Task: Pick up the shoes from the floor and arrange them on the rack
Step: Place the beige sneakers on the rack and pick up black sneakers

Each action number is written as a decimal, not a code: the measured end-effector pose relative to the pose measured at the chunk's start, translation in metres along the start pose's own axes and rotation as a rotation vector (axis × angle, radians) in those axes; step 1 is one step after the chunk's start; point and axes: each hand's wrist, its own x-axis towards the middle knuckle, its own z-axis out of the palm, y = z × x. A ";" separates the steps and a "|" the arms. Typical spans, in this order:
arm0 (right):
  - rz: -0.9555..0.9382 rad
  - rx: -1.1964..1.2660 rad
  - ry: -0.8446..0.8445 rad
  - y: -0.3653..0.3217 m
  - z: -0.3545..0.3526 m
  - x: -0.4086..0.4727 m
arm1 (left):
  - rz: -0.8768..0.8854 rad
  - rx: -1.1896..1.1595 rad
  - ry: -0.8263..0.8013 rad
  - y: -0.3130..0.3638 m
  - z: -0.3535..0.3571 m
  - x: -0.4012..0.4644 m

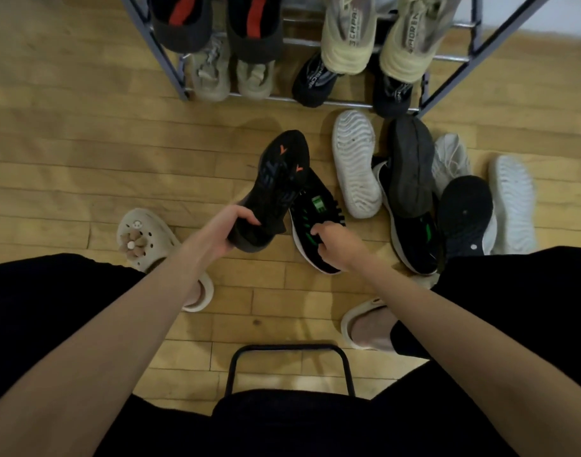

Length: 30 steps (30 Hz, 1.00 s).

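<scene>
My left hand grips the heel of a black shoe with orange sole marks, lifted off the floor with its sole turned up. My right hand pinches the collar of a black sneaker with green accents that lies on the wooden floor. To the right lies a heap of shoes: a white shoe sole-up, a dark grey sole over another black and green sneaker, a black sole and more white shoes. The metal rack at the top holds several pairs.
I wear beige clogs, the left one and the right one, on the wooden floor. A black metal stool frame sits between my knees. The rack's lower tier holds beige shoes and black shoes.
</scene>
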 end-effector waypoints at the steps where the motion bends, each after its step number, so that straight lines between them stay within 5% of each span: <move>1: 0.052 0.034 0.053 0.009 -0.004 0.000 | -0.004 0.001 -0.002 0.000 0.004 0.002; 8: 0.477 0.148 0.677 0.085 -0.041 -0.016 | -0.040 -0.001 -0.098 -0.003 0.046 0.020; 11: 0.643 0.203 0.612 0.111 -0.048 -0.016 | -0.013 0.043 -0.154 -0.008 0.065 0.028; 15: 0.637 0.297 0.412 0.131 -0.041 -0.005 | 0.028 0.050 -0.194 -0.012 0.088 0.037; 24: 0.769 0.737 0.593 0.130 -0.055 -0.004 | 0.105 0.113 -0.090 -0.010 0.107 0.040; 30: 0.832 0.553 0.756 0.094 -0.035 -0.046 | 0.111 0.128 -0.096 -0.014 0.119 0.039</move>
